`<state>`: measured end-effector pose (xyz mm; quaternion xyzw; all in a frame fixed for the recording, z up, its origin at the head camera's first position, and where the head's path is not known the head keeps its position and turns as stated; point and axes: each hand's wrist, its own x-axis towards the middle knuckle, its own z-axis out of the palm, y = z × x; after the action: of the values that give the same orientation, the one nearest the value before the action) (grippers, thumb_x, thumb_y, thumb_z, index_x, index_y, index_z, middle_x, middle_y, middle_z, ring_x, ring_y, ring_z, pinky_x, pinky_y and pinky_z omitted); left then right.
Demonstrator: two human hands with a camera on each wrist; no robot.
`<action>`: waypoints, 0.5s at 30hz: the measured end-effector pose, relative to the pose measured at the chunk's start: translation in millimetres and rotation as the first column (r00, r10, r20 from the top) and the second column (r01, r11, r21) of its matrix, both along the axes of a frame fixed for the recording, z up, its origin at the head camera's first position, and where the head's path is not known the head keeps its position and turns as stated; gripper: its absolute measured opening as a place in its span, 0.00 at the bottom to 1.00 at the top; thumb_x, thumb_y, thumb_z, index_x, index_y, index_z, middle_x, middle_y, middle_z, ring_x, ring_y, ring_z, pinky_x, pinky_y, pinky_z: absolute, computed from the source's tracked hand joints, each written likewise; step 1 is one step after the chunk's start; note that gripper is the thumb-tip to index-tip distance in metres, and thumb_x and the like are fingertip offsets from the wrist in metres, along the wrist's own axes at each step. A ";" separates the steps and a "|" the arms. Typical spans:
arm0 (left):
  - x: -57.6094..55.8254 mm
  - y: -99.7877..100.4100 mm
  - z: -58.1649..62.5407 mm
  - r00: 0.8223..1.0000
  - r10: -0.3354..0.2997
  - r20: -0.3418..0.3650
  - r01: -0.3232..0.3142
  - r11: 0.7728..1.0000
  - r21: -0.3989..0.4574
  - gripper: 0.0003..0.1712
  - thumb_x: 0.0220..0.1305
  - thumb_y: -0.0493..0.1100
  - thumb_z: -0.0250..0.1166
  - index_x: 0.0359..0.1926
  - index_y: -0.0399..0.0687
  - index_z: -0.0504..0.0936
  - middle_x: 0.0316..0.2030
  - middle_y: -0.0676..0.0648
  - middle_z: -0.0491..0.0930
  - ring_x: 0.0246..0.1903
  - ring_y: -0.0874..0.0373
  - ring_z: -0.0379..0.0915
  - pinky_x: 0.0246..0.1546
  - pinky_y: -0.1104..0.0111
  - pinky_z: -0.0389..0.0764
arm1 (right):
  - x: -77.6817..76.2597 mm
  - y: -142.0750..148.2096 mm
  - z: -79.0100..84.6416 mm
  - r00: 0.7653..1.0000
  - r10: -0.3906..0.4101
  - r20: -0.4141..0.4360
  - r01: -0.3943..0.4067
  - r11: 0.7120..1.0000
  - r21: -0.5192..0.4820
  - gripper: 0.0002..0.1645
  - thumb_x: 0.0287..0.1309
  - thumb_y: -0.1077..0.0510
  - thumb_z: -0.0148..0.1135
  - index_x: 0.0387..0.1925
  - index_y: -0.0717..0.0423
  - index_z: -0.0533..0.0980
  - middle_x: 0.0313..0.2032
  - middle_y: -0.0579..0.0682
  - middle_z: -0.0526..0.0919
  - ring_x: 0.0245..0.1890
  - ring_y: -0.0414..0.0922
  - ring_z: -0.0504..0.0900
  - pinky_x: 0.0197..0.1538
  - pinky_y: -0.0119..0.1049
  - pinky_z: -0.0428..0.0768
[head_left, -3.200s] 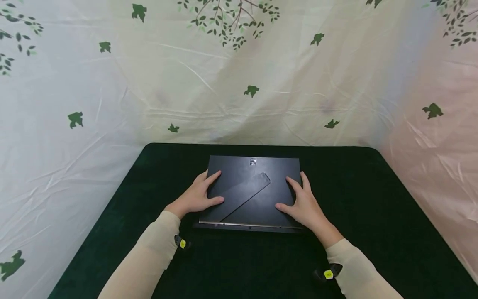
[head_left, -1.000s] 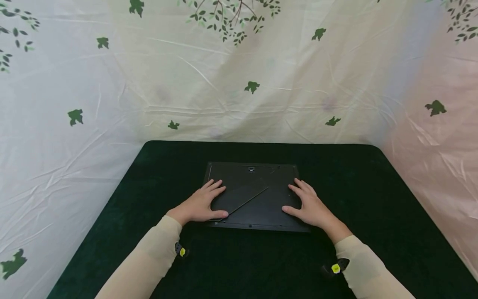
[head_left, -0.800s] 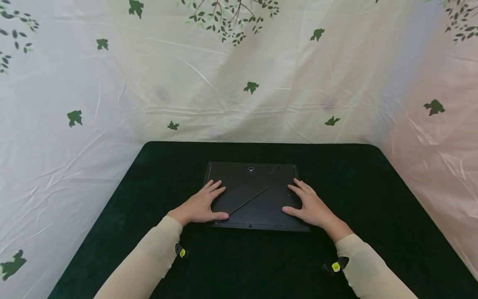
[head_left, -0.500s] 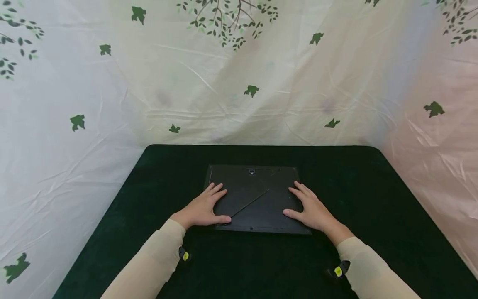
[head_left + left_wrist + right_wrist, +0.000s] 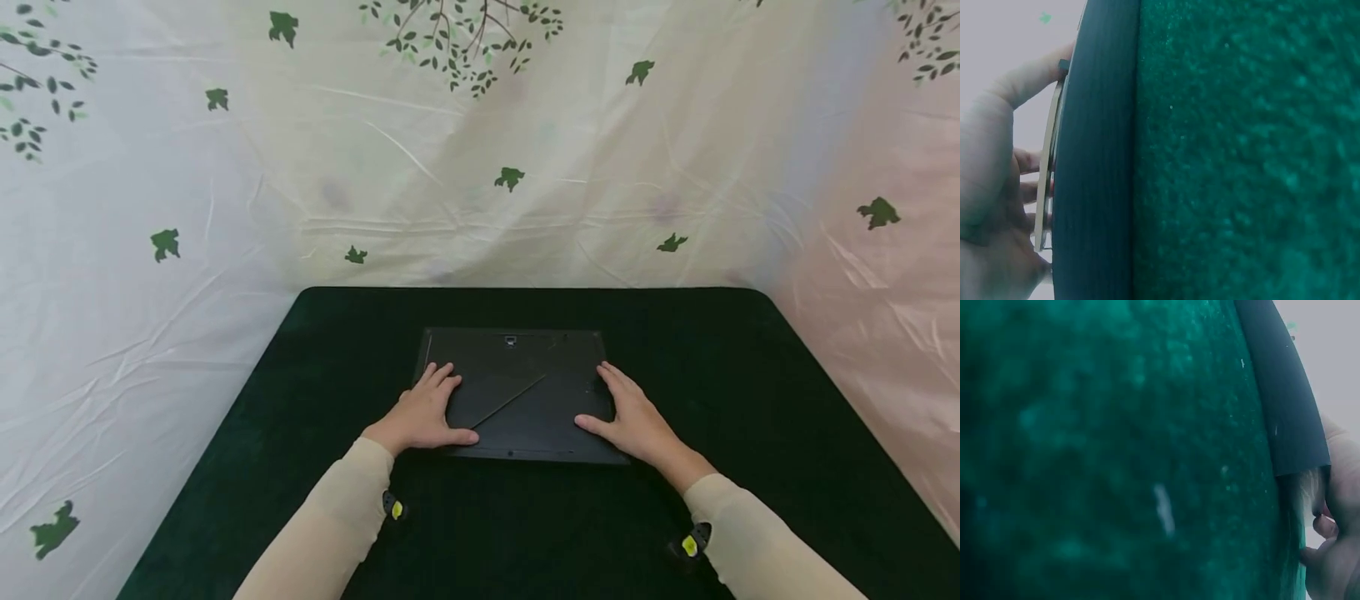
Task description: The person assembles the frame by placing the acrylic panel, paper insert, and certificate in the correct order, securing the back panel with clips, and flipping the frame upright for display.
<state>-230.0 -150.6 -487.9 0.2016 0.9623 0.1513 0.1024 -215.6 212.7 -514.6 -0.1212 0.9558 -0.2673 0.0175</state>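
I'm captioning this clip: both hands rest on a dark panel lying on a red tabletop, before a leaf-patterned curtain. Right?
Not quite: the tabletop is dark green, not red, as the head view shows. The left hand and right hand do rest on the dark panel, before the leaf-patterned curtain.

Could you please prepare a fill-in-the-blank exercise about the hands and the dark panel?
1. The dark panel lies on a ____ table cover.
2. The panel's diagonal line slants down toward the thumb of the ____ hand.
3. On the right hand, the ____ reaches farthest in over the panel.
4. A patch at the right cuff is bright ____.

Missing words: green; left; thumb; yellow.
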 end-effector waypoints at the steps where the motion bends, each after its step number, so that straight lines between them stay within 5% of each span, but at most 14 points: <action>1: 0.0 0.3 -0.3 1.000 -0.001 0.001 0.001 1.000 0.002 0.61 0.46 0.78 0.62 0.73 0.49 0.59 0.75 0.46 0.44 0.74 0.44 0.31 0.61 0.36 0.55 | 1.7 1.6 0.5 1.000 -0.001 -0.005 0.001 1.000 -0.009 0.60 0.52 0.26 0.59 0.74 0.54 0.50 0.74 0.58 0.48 0.71 0.60 0.50 0.65 0.63 0.57; 15: -0.7 -2.2 0.1 1.000 0.012 0.020 -0.012 1.000 0.016 0.61 0.44 0.79 0.62 0.72 0.50 0.60 0.75 0.46 0.45 0.74 0.45 0.30 0.62 0.37 0.54 | 18.1 18.2 6.6 0.994 0.076 -0.084 -0.076 0.997 0.008 0.43 0.57 0.31 0.59 0.65 0.53 0.67 0.71 0.56 0.58 0.69 0.59 0.56 0.62 0.62 0.62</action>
<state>-230.7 -152.8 -487.9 0.1952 0.9611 0.1619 0.1096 -197.5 230.9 -508.0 -0.1685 0.9511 -0.2586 -0.0124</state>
